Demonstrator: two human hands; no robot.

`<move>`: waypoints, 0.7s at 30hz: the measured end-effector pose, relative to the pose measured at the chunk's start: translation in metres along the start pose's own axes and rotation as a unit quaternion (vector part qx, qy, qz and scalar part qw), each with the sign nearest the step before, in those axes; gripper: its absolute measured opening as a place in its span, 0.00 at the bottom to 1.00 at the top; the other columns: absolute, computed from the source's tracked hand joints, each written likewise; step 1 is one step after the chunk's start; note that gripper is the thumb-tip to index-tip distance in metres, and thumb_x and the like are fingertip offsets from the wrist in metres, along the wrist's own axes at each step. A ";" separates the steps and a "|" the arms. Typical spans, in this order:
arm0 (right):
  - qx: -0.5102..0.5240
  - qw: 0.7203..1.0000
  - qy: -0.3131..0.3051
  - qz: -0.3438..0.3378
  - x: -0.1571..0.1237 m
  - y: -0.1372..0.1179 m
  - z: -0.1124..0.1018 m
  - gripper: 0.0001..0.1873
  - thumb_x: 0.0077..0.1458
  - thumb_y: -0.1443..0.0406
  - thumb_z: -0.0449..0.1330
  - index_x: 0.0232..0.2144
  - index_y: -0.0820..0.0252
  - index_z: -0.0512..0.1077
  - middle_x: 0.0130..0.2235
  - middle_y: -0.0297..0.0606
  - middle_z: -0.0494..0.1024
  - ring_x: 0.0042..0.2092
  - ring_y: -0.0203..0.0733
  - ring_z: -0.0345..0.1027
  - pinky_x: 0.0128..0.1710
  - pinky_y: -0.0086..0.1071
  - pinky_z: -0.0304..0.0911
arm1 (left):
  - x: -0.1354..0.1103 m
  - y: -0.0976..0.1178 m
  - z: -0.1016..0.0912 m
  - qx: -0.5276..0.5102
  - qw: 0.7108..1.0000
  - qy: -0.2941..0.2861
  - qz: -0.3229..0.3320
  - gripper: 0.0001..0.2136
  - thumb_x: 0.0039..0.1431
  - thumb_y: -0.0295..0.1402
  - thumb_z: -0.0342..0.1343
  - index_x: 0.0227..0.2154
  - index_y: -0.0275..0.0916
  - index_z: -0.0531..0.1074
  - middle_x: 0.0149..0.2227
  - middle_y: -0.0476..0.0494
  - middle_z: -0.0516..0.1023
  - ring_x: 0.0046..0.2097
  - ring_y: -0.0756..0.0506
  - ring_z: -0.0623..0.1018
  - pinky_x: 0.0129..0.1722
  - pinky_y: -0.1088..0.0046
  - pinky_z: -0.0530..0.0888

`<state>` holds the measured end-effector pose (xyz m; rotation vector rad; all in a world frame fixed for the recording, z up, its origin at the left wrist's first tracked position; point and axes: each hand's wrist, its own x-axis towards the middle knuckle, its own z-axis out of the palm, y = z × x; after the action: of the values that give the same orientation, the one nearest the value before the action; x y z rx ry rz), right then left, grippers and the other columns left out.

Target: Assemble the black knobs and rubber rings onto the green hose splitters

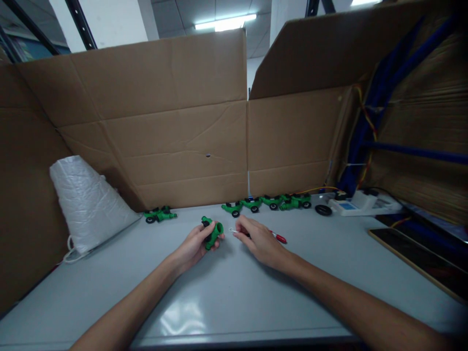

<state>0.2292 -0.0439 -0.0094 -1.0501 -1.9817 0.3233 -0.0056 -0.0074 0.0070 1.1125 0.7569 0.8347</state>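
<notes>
My left hand (195,248) is closed around a green toy vehicle body (214,235), its round open end turned toward my right hand. Black parts show on its far side. My right hand (261,243) pinches a small white piece with a ring-like tip (232,230). A short gap separates that piece from the green body. Just beyond my right hand lies a red pen-like tool (280,238), partly hidden by the hand.
Several green toy vehicles with black wheels (272,202) line the back of the white table (219,302). Another green toy (159,214) is at left, near a silvery wrapped bundle (87,204). A black ring (323,210) and white power strip (365,204) sit right. Cardboard (175,131) walls the back.
</notes>
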 end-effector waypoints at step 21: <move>0.119 0.991 0.055 -0.019 -0.003 -0.025 0.000 0.01 0.71 0.65 0.60 0.42 0.54 0.72 0.40 0.36 0.78 0.42 0.44 0.73 0.46 0.38 0.68 | -0.006 -0.005 0.007 -0.004 0.998 -0.053 -0.021 0.24 0.62 0.48 0.69 0.51 0.33 0.77 0.39 0.41 0.78 0.36 0.48 0.77 0.34 0.73 0.68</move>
<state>0.2161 -0.0615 0.0027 -0.8581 -1.8111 0.4583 -0.0018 -0.0167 0.0051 1.1221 0.6861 0.7368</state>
